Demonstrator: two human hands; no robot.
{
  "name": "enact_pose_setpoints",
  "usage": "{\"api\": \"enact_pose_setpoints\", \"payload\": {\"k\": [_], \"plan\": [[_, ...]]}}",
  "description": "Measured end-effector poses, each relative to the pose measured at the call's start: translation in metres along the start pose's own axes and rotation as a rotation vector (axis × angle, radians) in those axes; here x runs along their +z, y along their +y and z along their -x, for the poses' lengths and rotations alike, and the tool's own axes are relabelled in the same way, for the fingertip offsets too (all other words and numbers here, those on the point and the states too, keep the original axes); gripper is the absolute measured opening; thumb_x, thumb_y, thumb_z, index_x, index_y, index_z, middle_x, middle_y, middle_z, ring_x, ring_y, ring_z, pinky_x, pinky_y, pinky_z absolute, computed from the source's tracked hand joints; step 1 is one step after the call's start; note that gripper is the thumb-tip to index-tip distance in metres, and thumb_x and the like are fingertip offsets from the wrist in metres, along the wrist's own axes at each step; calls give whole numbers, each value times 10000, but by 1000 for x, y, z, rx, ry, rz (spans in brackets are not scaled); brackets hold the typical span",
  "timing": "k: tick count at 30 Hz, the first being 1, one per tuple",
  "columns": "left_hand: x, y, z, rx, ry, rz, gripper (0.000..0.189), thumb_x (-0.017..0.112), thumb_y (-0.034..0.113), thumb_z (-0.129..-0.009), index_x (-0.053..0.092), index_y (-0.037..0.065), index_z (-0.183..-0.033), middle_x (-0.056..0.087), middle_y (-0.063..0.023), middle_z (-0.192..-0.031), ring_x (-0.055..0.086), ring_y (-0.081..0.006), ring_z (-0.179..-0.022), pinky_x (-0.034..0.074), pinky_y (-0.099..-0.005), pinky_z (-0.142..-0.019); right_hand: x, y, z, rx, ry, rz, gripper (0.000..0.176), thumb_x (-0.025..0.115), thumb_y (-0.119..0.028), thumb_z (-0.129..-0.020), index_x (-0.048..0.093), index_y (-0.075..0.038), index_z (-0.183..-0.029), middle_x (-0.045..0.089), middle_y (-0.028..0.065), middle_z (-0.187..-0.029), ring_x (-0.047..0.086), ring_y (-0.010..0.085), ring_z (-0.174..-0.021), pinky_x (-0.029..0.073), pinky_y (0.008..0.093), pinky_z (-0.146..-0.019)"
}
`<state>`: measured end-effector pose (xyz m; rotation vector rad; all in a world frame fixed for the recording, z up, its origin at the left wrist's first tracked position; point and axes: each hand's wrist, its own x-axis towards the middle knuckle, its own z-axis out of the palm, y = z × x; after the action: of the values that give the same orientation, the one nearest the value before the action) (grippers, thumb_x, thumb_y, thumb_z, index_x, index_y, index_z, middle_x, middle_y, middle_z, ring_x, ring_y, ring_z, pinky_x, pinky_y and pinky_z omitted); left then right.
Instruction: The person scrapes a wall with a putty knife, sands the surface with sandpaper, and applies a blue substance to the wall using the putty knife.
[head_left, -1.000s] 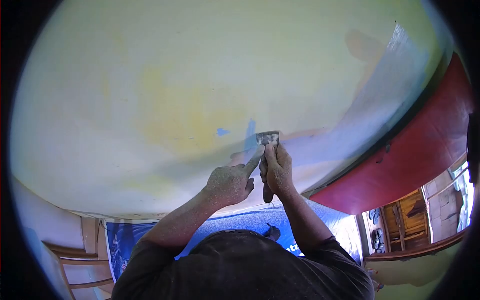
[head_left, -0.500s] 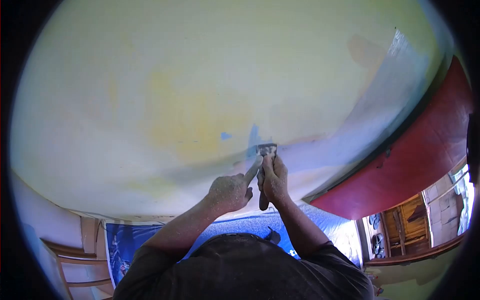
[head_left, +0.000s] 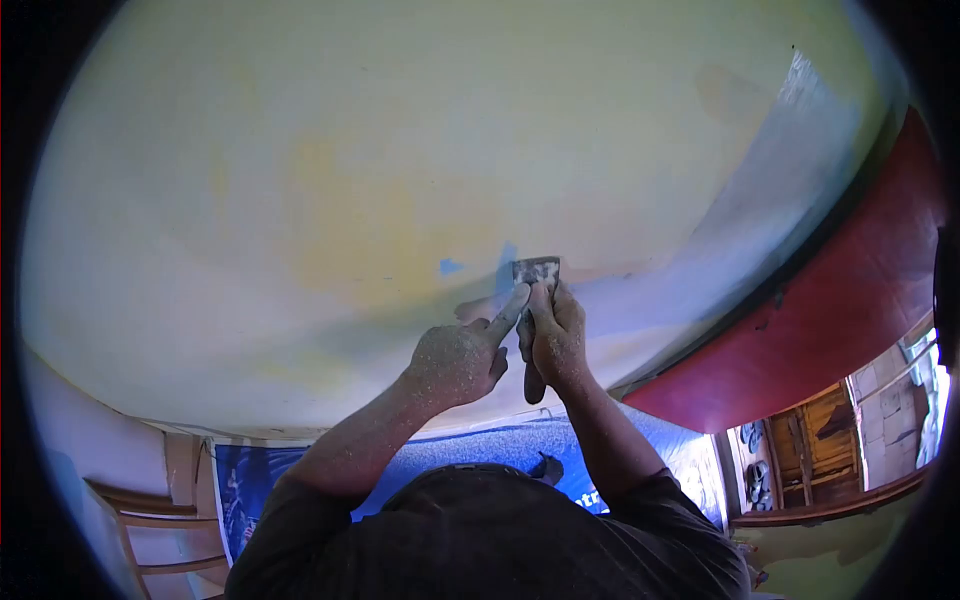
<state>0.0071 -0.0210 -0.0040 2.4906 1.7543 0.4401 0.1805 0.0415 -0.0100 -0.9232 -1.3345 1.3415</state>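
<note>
A putty knife (head_left: 537, 270) with a dark, white-smeared blade lies against the pale, patchy painted wall (head_left: 380, 120), its handle pointing down. My right hand (head_left: 560, 340) is wrapped around the handle, thumb up along it near the blade. From the left, my left hand (head_left: 455, 360) presses its stretched index finger onto the base of the blade, with the other fingers curled under. Pale dust covers both hands and forearms. By the blade, the wall carries blue smears (head_left: 508, 258) and a small blue spot (head_left: 450, 266).
A dark red panel (head_left: 800, 310) curves along the right side of the wall. Below are a blue printed sheet (head_left: 400, 480), wooden shelving (head_left: 165, 520) at lower left, and a doorway with shoes (head_left: 757, 484) at lower right.
The putty knife and both hands have moved slightly up the wall, and a little to the right. The hold on the tool looks the same.
</note>
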Motion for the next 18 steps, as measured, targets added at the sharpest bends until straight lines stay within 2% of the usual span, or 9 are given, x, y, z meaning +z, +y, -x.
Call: {"api": "enact_pose_setpoints", "payload": {"k": [3, 6, 9, 13, 16, 18], "plan": [[5, -1, 0, -19, -56, 35, 1040, 717, 296, -998, 92, 179, -1820, 780, -189, -988, 777, -411, -849, 635, -544, -728, -4, 16, -3, -36, 27, 41, 301, 533, -306, -1217, 555, -70, -1031, 542, -5, -659, 472, 89, -443, 382, 271, -409], [24, -4, 6, -25, -60, 98, 1030, 715, 303, -998, 108, 173, -1819, 777, -194, -988, 776, -413, -852, 634, -545, -729, 3, 29, 5, 47, 58, -116, 307, 517, -305, -1217, 566, -58, -1043, 538, -8, -645, 459, 87, -442, 368, 268, -408], [11, -2, 4, 21, 81, 93, 1017, 717, 258, -976, 149, 187, -1816, 754, -204, -903, 763, -420, -788, 636, -553, -687, 2, 1, 1, -13, 5, -34, 284, 520, -278, -1214, 574, -57, -1044, 546, -4, -653, 459, 86, -443, 365, 272, -408], [-2, 2, -3, 4, 144, 22, 1029, 719, 273, -980, 129, 199, -1820, 763, -190, -903, 761, -393, -723, 625, -551, -648, 8, -24, -4, -108, 15, -34, 287, 517, -274, -1213, 579, -58, -1035, 550, 0, -656, 464, 83, -449, 362, 277, -409], [11, 1, 3, -39, -32, 51, 1024, 723, 314, -987, 135, 196, -1818, 775, -208, -983, 780, -415, -833, 640, -559, -736, 6, -2, 4, 1, 40, -64, 286, 509, -273, -1217, 570, -59, -1036, 537, -8, -655, 466, 86, -453, 365, 273, -403], [11, -1, 3, -32, -68, 63, 1032, 726, 310, -985, 128, 201, -1819, 775, -211, -982, 781, -416, -837, 639, -560, -736, 5, 12, 5, 55, 55, -100, 297, 500, -290, -1222, 575, -67, -1041, 522, -14, -646, 457, 89, -447, 368, 269, -399]]}}
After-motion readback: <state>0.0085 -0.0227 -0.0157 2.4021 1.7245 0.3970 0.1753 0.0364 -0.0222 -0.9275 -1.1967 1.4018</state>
